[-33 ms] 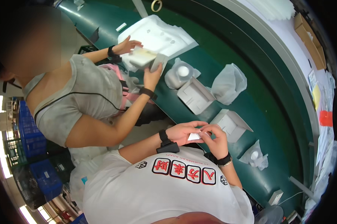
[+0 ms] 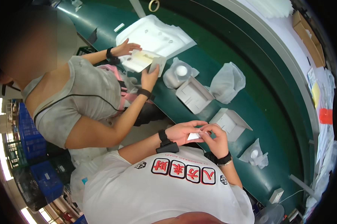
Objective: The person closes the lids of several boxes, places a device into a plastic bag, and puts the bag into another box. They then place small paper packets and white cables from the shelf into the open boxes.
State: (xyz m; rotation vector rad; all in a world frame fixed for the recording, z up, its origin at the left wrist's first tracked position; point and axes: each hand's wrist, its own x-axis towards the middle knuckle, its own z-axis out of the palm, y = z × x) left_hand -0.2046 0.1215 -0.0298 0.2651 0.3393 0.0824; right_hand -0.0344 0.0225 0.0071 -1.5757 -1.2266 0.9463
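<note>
In front of my shirt, my left hand [image 2: 179, 133] and my right hand [image 2: 215, 139] meet with their fingers closed around a small white piece [image 2: 193, 136]. It looks like folded paper or a sticker; the fingers hide part of it. Just beyond them on the green bench stands an open white box [image 2: 230, 123], and a second open white box [image 2: 194, 96] is farther left. A bagged item with a round white top [image 2: 180, 71] touches that second box, and another bagged item [image 2: 254, 154] lies to the right of my right hand.
On my left a co-worker's hand [image 2: 150, 78] holds a white box [image 2: 141, 61] near a white plastic sheet [image 2: 153, 35]. A filmy plastic bag [image 2: 228, 83] stands on the bench [image 2: 267, 119]. Farther off are a tape roll [image 2: 154, 5] and a cardboard tray [image 2: 308, 39].
The co-worker's box has tilted, so that its pale, printed face shows more clearly. My hands stay around the white piece with hardly any movement.
</note>
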